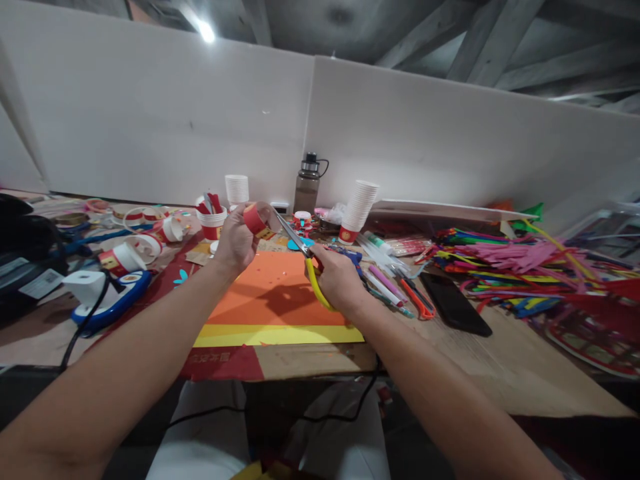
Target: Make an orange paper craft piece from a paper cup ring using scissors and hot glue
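My left hand (237, 238) is closed on a cut piece of red paper cup (254, 220), held up above the table. My right hand (337, 277) grips a pair of yellow-handled scissors (314, 283). Their metal blades point up and left, and the tip is close to the cup piece; whether it touches the paper I cannot tell. Beneath both hands lie orange paper sheets (240, 303) with a yellow sheet (280, 335) showing along the front edge. Small paper scraps are scattered on the orange.
Behind stand a dark water bottle (306, 187) and stacks of paper cups (361, 203). To the right are markers (384, 287), a black phone (455, 303) and a heap of pipe cleaners (520, 257). A blue power strip (113, 303) with a white plug and cut cups (123, 257) sit left.
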Available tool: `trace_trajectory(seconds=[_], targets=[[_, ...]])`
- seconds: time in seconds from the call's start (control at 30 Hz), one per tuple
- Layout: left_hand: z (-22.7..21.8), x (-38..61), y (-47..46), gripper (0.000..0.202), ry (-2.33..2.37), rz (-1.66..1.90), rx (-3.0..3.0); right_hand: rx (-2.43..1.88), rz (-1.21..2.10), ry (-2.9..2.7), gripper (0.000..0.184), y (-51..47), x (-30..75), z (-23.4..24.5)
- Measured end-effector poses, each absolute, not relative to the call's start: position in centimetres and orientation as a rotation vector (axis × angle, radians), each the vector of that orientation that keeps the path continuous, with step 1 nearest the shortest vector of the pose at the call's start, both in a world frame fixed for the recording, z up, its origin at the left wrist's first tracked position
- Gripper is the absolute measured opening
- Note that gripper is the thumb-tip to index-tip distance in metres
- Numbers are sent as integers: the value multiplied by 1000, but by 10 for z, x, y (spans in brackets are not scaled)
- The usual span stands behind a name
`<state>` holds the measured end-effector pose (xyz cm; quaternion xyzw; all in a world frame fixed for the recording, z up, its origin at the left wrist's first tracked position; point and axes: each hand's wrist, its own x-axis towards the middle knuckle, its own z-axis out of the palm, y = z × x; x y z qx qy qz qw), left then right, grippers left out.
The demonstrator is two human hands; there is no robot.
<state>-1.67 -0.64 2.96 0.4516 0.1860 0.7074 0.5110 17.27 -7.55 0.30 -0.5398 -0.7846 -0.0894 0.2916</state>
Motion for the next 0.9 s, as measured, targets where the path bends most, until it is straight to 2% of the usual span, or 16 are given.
trace_trajectory(seconds=[0.2,0.4,0.73,0.9], targets=[[26,-12,-13,29,413,1580,1169,-1469,-248,-2093,32,-75,173,2],[28,-9,-18,27,415,1544,1156,-1536,-236,-2122,35,-78,171,6],[28,-10,-16,26,408,1507,1146,-1441,-254,-2114,29,-78,173,5],[32,-11,-15,22,472,1649,1082,-1418,-236,-2109,24,-77,174,3]])
